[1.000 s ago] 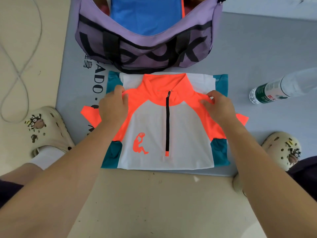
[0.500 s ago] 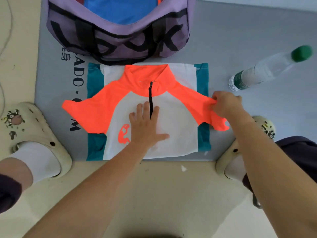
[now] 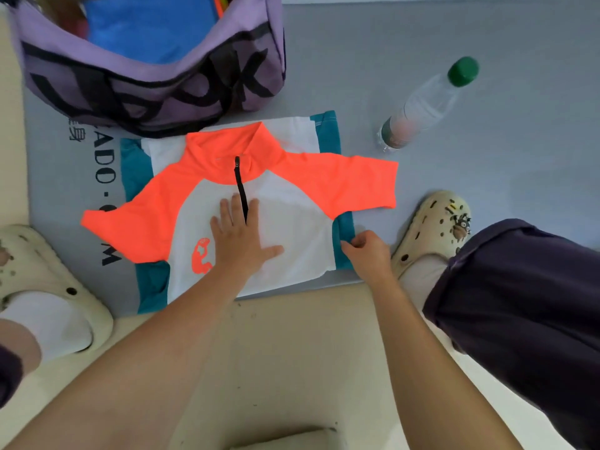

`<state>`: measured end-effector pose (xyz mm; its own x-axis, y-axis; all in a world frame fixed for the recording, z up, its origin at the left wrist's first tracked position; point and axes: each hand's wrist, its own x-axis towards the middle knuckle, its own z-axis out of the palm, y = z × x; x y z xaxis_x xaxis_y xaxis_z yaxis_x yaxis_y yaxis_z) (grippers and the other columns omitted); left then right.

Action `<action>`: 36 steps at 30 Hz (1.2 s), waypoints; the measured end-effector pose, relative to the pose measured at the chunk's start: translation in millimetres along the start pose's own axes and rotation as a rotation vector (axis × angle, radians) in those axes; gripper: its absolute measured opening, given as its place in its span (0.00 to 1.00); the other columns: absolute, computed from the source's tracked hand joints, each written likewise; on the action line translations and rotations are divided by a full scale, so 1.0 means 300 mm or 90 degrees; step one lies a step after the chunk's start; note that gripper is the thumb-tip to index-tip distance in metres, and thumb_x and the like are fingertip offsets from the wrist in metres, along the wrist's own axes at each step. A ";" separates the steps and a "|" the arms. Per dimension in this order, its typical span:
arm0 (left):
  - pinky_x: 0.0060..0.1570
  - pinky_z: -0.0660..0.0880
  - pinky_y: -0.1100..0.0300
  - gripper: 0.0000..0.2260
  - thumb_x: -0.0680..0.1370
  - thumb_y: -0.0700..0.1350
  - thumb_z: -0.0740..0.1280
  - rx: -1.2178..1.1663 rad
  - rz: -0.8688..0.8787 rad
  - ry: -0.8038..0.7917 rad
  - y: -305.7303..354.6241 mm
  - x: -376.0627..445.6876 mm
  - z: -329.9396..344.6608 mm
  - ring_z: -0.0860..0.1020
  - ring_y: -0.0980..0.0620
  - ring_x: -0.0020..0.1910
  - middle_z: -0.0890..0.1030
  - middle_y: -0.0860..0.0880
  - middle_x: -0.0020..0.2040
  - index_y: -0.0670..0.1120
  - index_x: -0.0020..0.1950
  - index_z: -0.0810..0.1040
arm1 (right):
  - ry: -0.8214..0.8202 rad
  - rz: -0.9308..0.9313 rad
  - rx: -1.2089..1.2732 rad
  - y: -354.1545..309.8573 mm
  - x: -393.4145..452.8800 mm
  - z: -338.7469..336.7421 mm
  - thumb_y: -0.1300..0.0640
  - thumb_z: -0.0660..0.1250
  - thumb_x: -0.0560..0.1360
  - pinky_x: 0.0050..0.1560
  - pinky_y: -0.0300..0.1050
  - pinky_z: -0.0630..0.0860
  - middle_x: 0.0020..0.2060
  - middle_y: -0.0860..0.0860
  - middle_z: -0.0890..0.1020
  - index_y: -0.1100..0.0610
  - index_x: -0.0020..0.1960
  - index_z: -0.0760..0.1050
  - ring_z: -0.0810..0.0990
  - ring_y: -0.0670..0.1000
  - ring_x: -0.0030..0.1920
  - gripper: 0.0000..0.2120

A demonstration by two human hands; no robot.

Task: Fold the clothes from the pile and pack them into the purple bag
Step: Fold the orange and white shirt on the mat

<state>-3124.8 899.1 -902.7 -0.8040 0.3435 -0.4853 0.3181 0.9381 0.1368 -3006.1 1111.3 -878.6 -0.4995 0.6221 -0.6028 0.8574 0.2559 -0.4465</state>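
A white, orange and teal zip-neck shirt [image 3: 292, 222] lies front up on the grey mat [image 3: 422, 92], both orange sleeves spread outward. My left hand [image 3: 242, 237] presses flat on its chest, fingers apart, over the black zipper. My right hand [image 3: 368, 251] pinches the shirt's teal right side edge near the hem. The purple bag [image 3: 156, 89] with black lettering stands open just beyond the collar, a blue garment [image 3: 152, 27] inside it.
A clear water bottle [image 3: 425, 105] with a green cap lies on the mat to the right of the shirt. Cream clogs [image 3: 435, 225] flank the shirt left and right. The mat's front edge meets beige floor [image 3: 292, 352].
My right hand has let go of the orange right sleeve, which now lies spread out, and moved down to the teal side edge. The left hand stays pressed on the chest.
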 end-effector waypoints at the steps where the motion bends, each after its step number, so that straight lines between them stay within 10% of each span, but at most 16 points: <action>1: 0.74 0.49 0.37 0.52 0.67 0.71 0.68 0.005 -0.002 -0.005 0.002 0.001 -0.001 0.43 0.38 0.79 0.45 0.40 0.80 0.49 0.80 0.48 | -0.001 0.009 0.011 0.008 -0.004 0.002 0.53 0.72 0.73 0.28 0.35 0.62 0.32 0.46 0.74 0.57 0.41 0.71 0.73 0.50 0.37 0.11; 14: 0.74 0.48 0.37 0.53 0.66 0.72 0.68 0.008 -0.009 -0.009 0.004 0.008 0.013 0.42 0.38 0.79 0.44 0.40 0.80 0.50 0.80 0.47 | 0.060 -0.004 -0.112 0.024 0.004 -0.074 0.63 0.63 0.75 0.36 0.45 0.65 0.44 0.57 0.78 0.62 0.48 0.71 0.72 0.56 0.40 0.03; 22: 0.74 0.46 0.37 0.53 0.66 0.73 0.66 0.005 -0.004 -0.008 -0.006 0.011 0.027 0.40 0.39 0.79 0.42 0.42 0.80 0.51 0.80 0.44 | -0.088 -0.157 -0.174 -0.011 -0.003 -0.002 0.51 0.81 0.62 0.44 0.45 0.68 0.52 0.50 0.68 0.58 0.55 0.66 0.71 0.53 0.49 0.31; 29: 0.74 0.46 0.38 0.53 0.67 0.71 0.69 -0.010 0.028 -0.029 -0.022 0.007 0.016 0.40 0.39 0.79 0.41 0.42 0.80 0.51 0.80 0.43 | -0.012 -0.105 -0.298 0.041 -0.048 -0.054 0.65 0.68 0.71 0.36 0.47 0.69 0.48 0.57 0.76 0.63 0.53 0.66 0.78 0.61 0.45 0.14; 36: 0.75 0.51 0.46 0.35 0.73 0.55 0.73 -0.235 -0.034 0.178 -0.172 -0.146 -0.022 0.52 0.40 0.78 0.55 0.42 0.79 0.49 0.77 0.64 | 0.108 -0.380 -0.355 -0.074 -0.148 0.101 0.46 0.70 0.73 0.57 0.55 0.67 0.58 0.54 0.76 0.55 0.59 0.77 0.73 0.58 0.59 0.18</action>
<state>-3109.4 836.1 -882.8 -0.9351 0.2456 -0.2557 0.1135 0.8906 0.4404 -3006.7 1055.5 -862.0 -0.9021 0.3577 -0.2412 0.4125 0.8791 -0.2388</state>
